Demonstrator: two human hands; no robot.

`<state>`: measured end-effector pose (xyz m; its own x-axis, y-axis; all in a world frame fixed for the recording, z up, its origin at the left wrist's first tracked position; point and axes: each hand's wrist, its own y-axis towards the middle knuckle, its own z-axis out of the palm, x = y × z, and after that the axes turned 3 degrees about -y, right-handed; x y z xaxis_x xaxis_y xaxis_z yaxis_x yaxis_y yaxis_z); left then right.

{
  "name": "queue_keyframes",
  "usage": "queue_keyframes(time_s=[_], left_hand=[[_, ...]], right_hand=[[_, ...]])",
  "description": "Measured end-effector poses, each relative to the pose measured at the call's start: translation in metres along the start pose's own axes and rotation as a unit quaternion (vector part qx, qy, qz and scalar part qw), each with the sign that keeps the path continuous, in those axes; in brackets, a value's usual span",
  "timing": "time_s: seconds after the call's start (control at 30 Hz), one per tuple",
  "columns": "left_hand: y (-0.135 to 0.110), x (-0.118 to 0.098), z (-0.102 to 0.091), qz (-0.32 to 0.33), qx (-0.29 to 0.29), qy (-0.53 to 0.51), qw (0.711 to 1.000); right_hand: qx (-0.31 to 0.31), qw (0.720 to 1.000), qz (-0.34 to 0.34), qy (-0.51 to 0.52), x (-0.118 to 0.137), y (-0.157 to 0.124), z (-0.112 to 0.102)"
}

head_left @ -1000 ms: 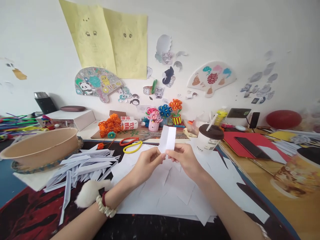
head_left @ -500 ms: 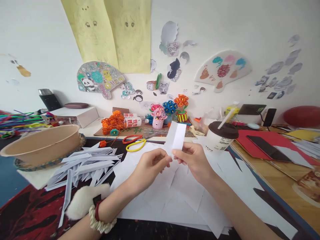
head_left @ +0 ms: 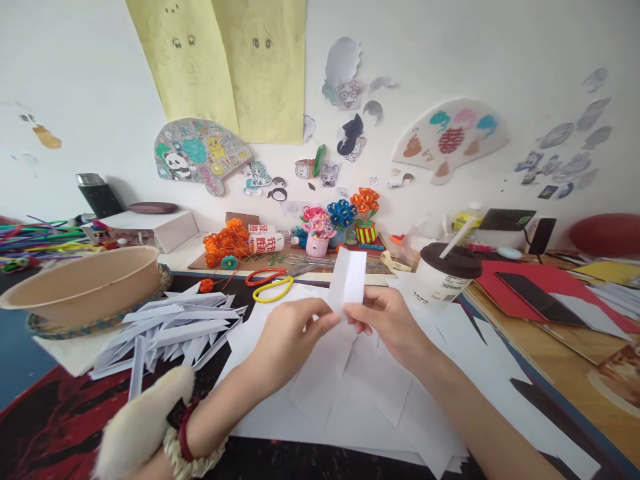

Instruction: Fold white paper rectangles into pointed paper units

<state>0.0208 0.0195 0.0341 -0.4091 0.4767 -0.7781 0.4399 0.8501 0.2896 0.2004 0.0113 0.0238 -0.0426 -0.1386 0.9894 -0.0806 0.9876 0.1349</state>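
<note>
One creased slip of white paper (head_left: pixel 350 275) stands up between the person's hands near the middle of the head view, raised over a spread of loose white sheets (head_left: pixel 365 393). A lengthwise fold divides the slip into a greyer left part and a brighter right part. The right hand (head_left: pixel 393 325) grips its lower right side, thumb in front and fingers bent behind. The left hand (head_left: pixel 290 333) is half closed at the lower left edge, thumb and forefinger close together; whether it pinches the paper cannot be told.

Beside the left forearm lies a heap of folded paper strips (head_left: pixel 183 328), with a tan basin (head_left: pixel 80 283) farther left. A fluffy white object (head_left: pixel 143 423) touches that forearm, next to a cream scrunchie (head_left: pixel 175 455) on the wrist. Scissors (head_left: pixel 271 299) with one red and one yellow handle lie beyond the left hand, near the top of the sheets. Orange flowers (head_left: pixel 225 243) lie past them, and a pink pot (head_left: pixel 317 247) of flowers stands behind the slip. Beyond the right hand stands a white cup (head_left: pixel 435 287) with a brown lid and a straw; farther right, a black phone (head_left: pixel 540 298) rests on a red folder (head_left: pixel 493 283).
</note>
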Motion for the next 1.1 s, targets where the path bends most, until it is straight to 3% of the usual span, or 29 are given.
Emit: queue_keyframes(time_s=[0.1,0.23,0.3,0.5,0.6,0.7,0.87,1.0,1.1], left_hand=[[0.002,0.0,-0.005,-0.005,-0.073,-0.009,0.997],[0.002,-0.001,-0.005,-0.023,-0.1,-0.045,0.994],[0.001,0.0,-0.003,-0.032,-0.093,-0.057,0.993],[-0.003,-0.002,0.004,-0.038,-0.042,-0.042,0.997],[-0.004,-0.005,0.003,-0.023,-0.083,-0.006,0.996],[-0.005,-0.008,0.001,0.009,-0.128,0.004,0.992],[-0.009,-0.007,0.003,0.082,-0.182,0.065,0.978],[-0.011,-0.002,0.007,0.226,-0.26,0.197,0.918],[-0.012,0.001,0.009,0.291,-0.264,0.264,0.881]], right_hand=[[0.09,0.996,0.011,-0.024,-0.004,-0.001,-0.001],[0.188,0.98,0.017,-0.059,-0.006,0.0,-0.001],[0.178,0.982,0.001,-0.066,-0.006,0.001,-0.001],[0.014,0.999,-0.028,-0.028,0.0,0.0,0.001],[0.02,0.998,-0.017,-0.05,0.001,-0.002,0.002],[0.061,0.994,-0.023,-0.084,0.001,-0.004,0.005],[0.06,0.992,-0.044,-0.099,0.003,-0.006,0.008],[0.081,0.993,-0.041,-0.078,0.005,-0.006,0.008],[0.076,0.994,-0.032,-0.071,0.005,-0.007,0.008]])
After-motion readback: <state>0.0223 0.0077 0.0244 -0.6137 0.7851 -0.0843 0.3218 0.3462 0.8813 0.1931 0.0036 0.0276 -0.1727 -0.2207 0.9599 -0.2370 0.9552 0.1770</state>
